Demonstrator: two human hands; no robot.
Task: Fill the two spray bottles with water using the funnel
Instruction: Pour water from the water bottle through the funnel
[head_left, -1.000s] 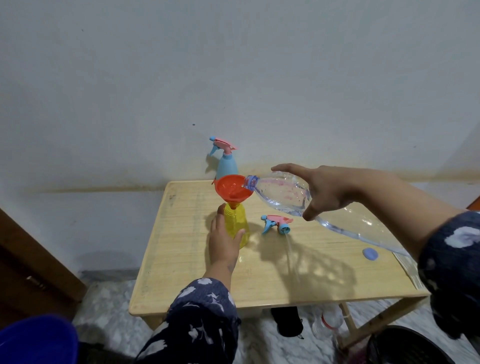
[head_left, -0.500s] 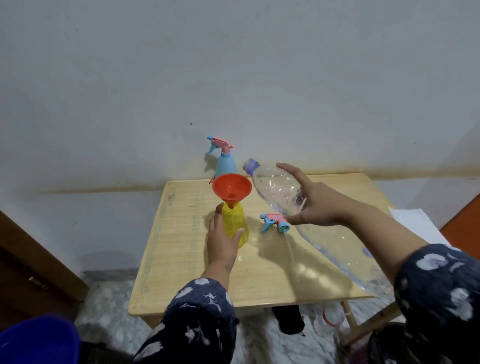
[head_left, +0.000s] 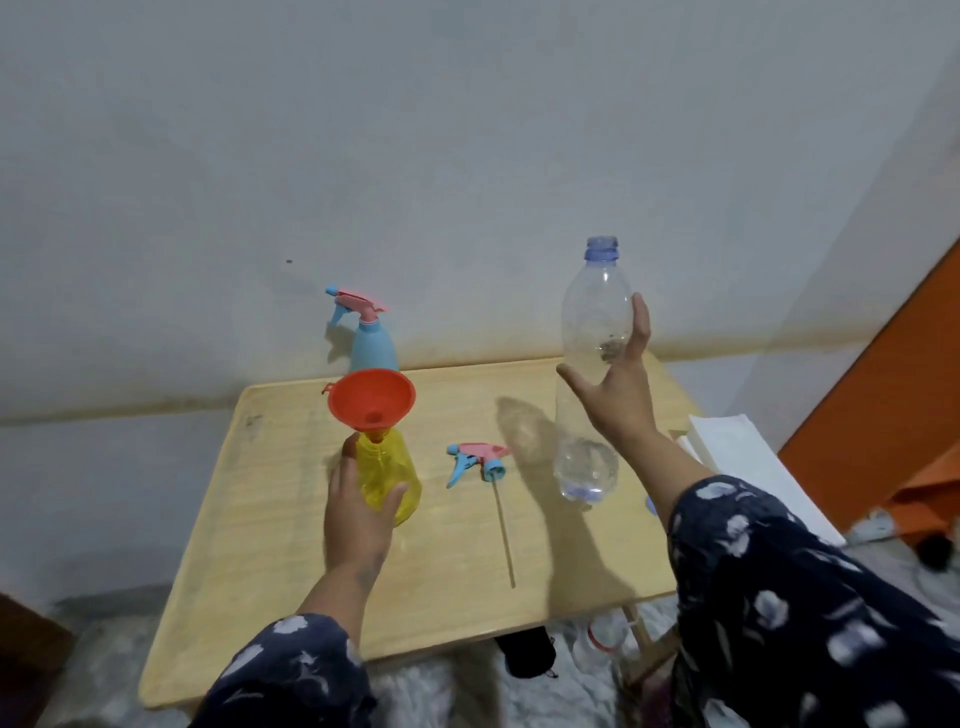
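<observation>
Tipped clear bottle (head_left: 592, 364) now upright at 3 o'clock of funnel (head_left: 372, 399), right hand (head_left: 618, 387) fingers wrapped round it, left hand (head_left: 358, 512) fingers gripping yellow spray bottle (head_left: 389, 473); best set down gently, lift funnel straight out.

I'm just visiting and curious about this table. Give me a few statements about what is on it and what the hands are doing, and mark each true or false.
1. The orange funnel sits in the neck of the yellow spray bottle. True.
2. The left hand holds the blue spray bottle. False: it holds the yellow one; the blue bottle stands untouched by the wall.
3. The clear plastic bottle in the right hand is upright, mouth up. True.
4. The clear bottle has its cap on. False: its neck is open.
5. A loose spray head with its tube lies on the table. True.
</observation>
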